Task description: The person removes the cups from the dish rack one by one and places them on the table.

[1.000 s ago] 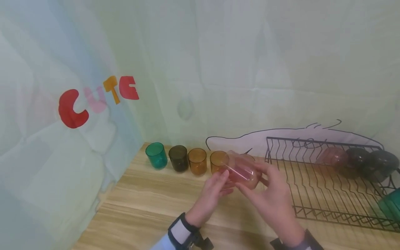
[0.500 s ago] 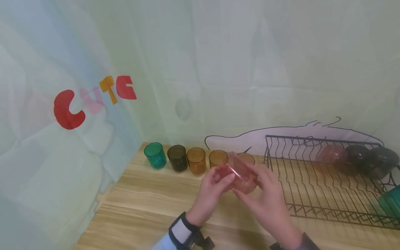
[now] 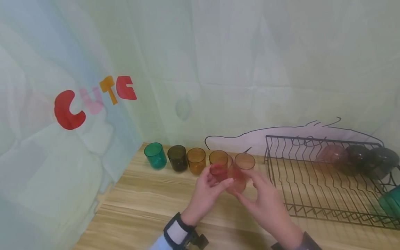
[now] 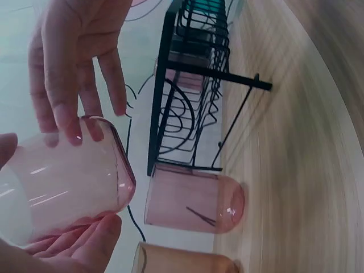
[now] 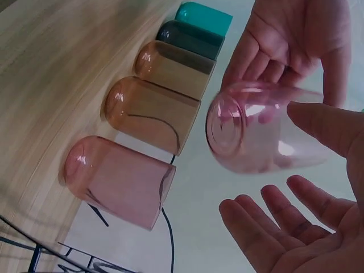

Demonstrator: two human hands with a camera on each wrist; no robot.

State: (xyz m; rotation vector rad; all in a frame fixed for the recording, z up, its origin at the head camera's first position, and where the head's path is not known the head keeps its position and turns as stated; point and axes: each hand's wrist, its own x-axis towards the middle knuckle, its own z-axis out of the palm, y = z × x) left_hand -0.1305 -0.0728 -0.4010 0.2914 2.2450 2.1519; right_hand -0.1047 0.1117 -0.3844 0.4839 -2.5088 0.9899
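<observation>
On the wooden table (image 3: 140, 205), a black wire rack (image 3: 322, 140) is standing along the back edge, to the right of a row of five upright glasses (image 3: 196, 162) that is running out from the back left corner. The left hand (image 3: 203, 199) is holding a pink glass (image 3: 235, 184) tilted above the table, just in front of the row's right end, while the right hand (image 3: 265, 205) is spreading wide at its base, thumb against it.

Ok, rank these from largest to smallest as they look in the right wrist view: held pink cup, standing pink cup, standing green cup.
1. Held pink cup
2. Standing pink cup
3. Standing green cup
Nearness to the camera leaves true sizes unsure.
</observation>
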